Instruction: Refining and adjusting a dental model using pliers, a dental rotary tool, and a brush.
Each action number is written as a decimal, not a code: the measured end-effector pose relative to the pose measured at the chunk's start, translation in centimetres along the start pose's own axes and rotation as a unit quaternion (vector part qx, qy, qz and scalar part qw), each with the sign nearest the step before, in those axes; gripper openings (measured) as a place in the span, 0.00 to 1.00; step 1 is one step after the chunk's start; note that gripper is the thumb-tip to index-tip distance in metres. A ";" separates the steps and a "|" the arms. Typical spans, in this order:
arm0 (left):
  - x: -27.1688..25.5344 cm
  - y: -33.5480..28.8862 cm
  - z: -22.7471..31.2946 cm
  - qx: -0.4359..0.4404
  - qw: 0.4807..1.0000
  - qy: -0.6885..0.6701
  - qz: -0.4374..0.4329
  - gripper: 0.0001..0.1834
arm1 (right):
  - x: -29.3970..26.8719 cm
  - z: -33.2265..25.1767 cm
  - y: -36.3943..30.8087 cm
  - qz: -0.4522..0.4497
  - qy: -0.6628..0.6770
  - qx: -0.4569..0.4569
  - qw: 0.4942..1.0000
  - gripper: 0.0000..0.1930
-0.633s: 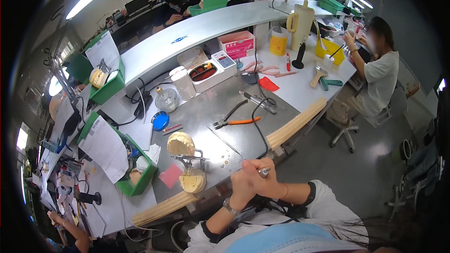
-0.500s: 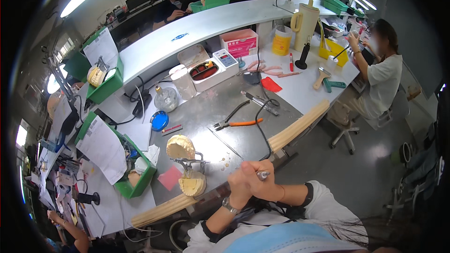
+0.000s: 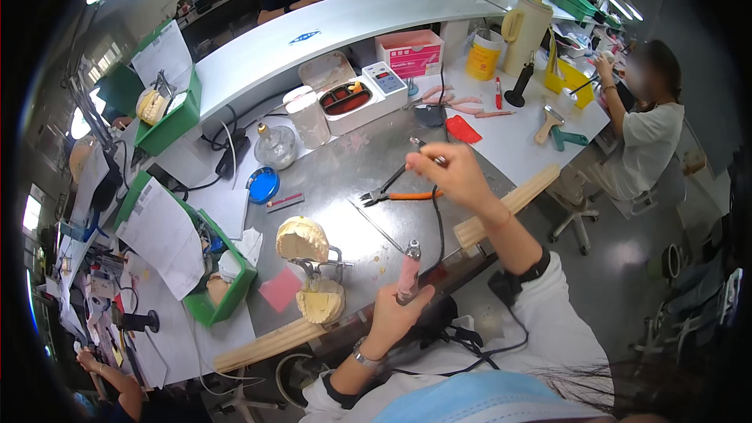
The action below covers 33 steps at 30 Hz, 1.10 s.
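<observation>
My left hand (image 3: 392,315), near the bench's front edge, is wrapped round a handpiece (image 3: 409,272) with a pink grip and a metal nose pointing up. Its dark cord shows beside it. Over the bench, my right hand (image 3: 456,178) closes its fingers on a slim pen-like tool (image 3: 417,142), mostly hidden by the fingers. Just below that hand lie orange-handled pliers (image 3: 403,196). A thin metal instrument (image 3: 377,225) rests nearer to me. Left of my left hand, cream dental casts (image 3: 302,238) stand opened on a metal articulator (image 3: 335,260), beside a pink wax sheet (image 3: 280,290).
A green bin (image 3: 235,298) with papers stands at left. Farther back are a blue dish (image 3: 263,185), a glass burner (image 3: 275,146) and a white wax heater (image 3: 362,98). Wooden rails (image 3: 513,202) edge the bench. A seated person (image 3: 646,125) works at right.
My hands, together before at the front edge, have parted. The right moved up and away to the slim tools; the left keeps the handpiece, now more exposed. The view shifted slightly.
</observation>
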State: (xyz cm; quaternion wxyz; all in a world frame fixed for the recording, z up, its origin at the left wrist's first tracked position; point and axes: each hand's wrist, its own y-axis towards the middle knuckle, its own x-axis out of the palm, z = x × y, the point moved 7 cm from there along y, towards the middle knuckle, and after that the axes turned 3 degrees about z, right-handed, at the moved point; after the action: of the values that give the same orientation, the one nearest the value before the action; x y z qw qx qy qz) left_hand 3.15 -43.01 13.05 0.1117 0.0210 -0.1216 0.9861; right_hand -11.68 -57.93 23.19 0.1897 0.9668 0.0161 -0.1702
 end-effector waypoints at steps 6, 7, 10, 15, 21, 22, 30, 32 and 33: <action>-0.7 -0.8 -0.4 0.022 0.999 -0.041 0.009 0.16 | 1.2 8.1 6.7 -0.079 -0.259 -0.052 0.961 0.16; -0.9 -0.9 -0.2 0.023 0.999 -0.039 0.009 0.16 | 2.0 8.2 7.2 -0.114 -0.292 -0.071 0.947 0.16; -1.8 -1.5 0.4 0.019 0.997 -0.067 0.022 0.17 | 3.0 8.9 9.4 -0.201 -0.256 -0.049 0.944 0.15; -1.9 -1.9 0.1 0.018 0.997 -0.069 0.036 0.17 | -5.5 13.2 18.1 0.118 -0.310 -0.089 0.939 0.09; -1.7 -1.6 -0.3 0.018 0.998 -0.048 0.044 0.17 | -6.0 18.5 23.1 0.149 -0.264 -0.055 0.951 0.09; -1.9 -1.7 -0.6 0.017 0.997 -0.048 0.053 0.17 | -5.1 18.8 23.1 0.135 -0.258 -0.050 0.955 0.10; -2.4 -1.1 -0.2 0.030 0.998 -0.005 0.061 0.16 | -2.7 17.7 23.8 0.130 -0.291 -0.051 0.946 0.10; -2.0 -1.0 -0.3 0.039 0.998 0.004 0.055 0.16 | -3.3 16.7 23.4 0.158 -0.322 -0.133 0.924 0.11; -1.8 -1.0 -0.1 0.050 0.997 0.015 0.051 0.16 | -3.6 16.7 23.5 0.159 -0.324 -0.134 0.923 0.11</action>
State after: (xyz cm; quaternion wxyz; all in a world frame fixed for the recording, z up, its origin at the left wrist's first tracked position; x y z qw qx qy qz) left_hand 5.07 -42.46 13.05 0.0618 0.0060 -0.0713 0.9955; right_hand -18.22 -85.82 18.37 0.3367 0.8143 -0.1780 -0.4381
